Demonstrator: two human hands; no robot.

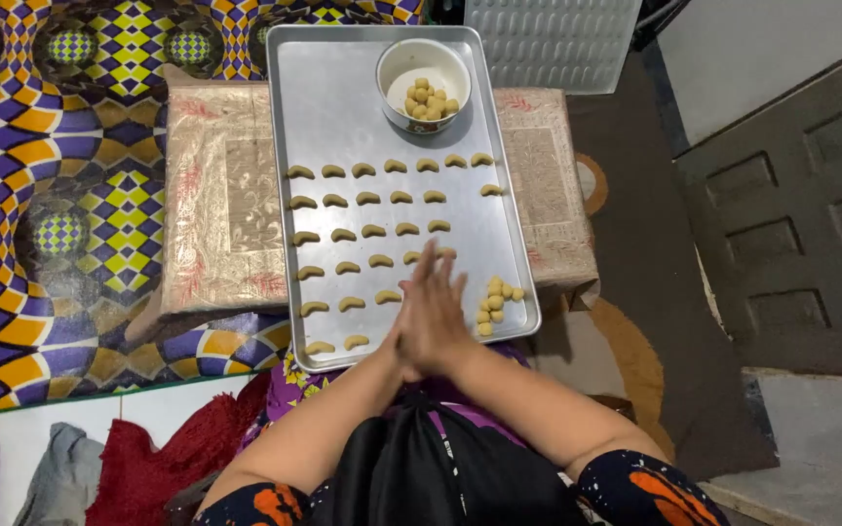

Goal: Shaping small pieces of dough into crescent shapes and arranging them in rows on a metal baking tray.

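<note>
Palms pressed flat together, left hand [413,326] against right hand [445,314] with fingers straight, hover over the silver metal baking tray [328,93], any dough between them hidden; the soft, light tan dough balls [495,303] beside them probably want a gentle pinch.

A low worktop [197,209] covered with a beige patterned cloth is seen standing on a floor [41,175] that is overlaid with a purple, yellow and orange geometric mat. A rectangular metal baking tray [328,93] is laid lengthwise across the middle of the worktop, its near end reaching past the worktop's front edge. On the tray, rows of crescent-shaped dough pieces [367,199] are set out, a white bowl [423,70] of small dough balls is placed at the far end, and a small cluster of loose dough balls [495,303] is left near the right front corner.
</note>
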